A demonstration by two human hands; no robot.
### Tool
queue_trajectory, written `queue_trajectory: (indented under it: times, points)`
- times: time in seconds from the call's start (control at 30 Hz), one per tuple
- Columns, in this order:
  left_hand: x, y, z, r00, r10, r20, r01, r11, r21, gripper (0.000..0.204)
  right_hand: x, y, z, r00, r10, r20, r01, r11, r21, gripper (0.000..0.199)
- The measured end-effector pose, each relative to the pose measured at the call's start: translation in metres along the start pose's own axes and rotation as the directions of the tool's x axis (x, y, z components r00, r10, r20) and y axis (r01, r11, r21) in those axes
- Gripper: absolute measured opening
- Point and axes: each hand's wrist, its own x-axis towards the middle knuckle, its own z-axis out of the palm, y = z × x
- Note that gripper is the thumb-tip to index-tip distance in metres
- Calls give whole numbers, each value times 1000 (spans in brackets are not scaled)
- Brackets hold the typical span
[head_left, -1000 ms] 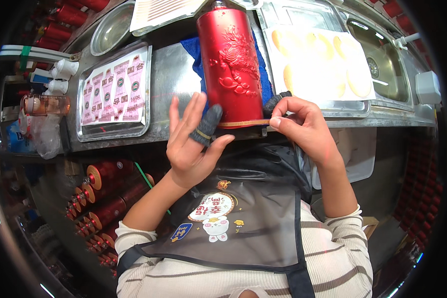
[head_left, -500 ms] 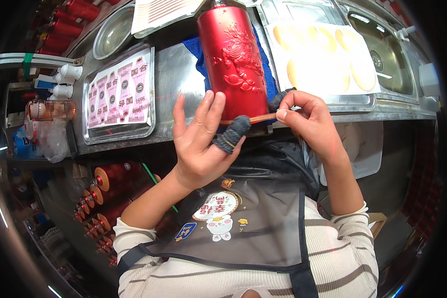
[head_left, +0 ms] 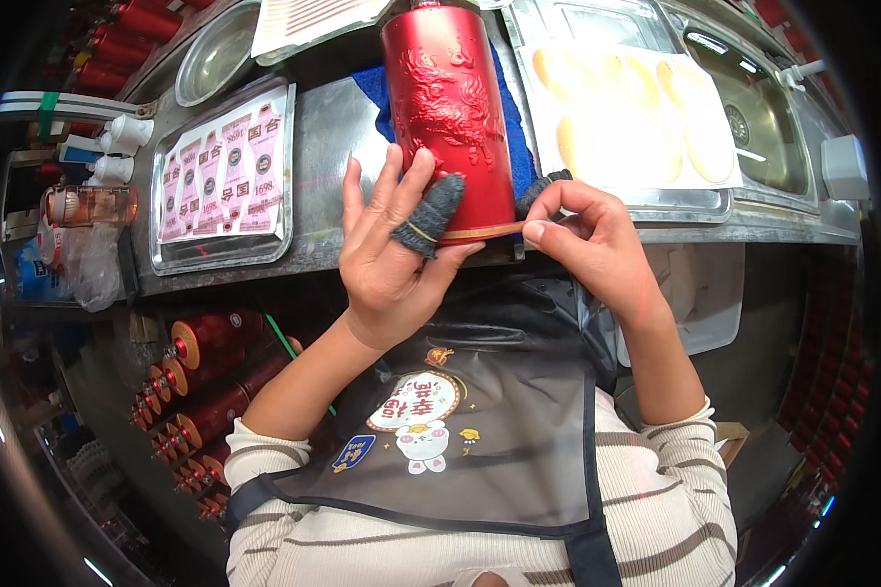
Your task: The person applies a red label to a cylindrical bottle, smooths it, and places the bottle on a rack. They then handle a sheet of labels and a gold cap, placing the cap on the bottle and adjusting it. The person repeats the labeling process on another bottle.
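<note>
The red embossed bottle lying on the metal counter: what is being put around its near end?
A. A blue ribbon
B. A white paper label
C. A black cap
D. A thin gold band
D: a thin gold band runs along the near end of the red embossed bottle, pressed by the left hand and pulled by the right hand.

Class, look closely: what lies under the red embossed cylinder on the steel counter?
A blue cloth shows beside the red embossed cylinder. How far it runs underneath is hidden by the cylinder.
</note>
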Motion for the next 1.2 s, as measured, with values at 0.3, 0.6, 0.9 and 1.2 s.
queue_trajectory:
  times: [0.3,0.6,0.9,1.2]
  points:
    - [-31,-1,-15,997,7,78,-13,997,76,33,-7,-6,-4,999,54,0,-53,994,96,8]
    - [-2,13,-16,970,180,165,-212,956,203,43,-6,-2,-3,998,58,-14,-55,988,143,8]
    - [21,30,2,954,211,212,-264,928,262,23,-2,4,0,999,33,-24,-29,986,164,8]
    - [-9,3,-4,998,-59,24,59,998,-21,61,-1,14,11,995,-40,-89,51,990,130,8]
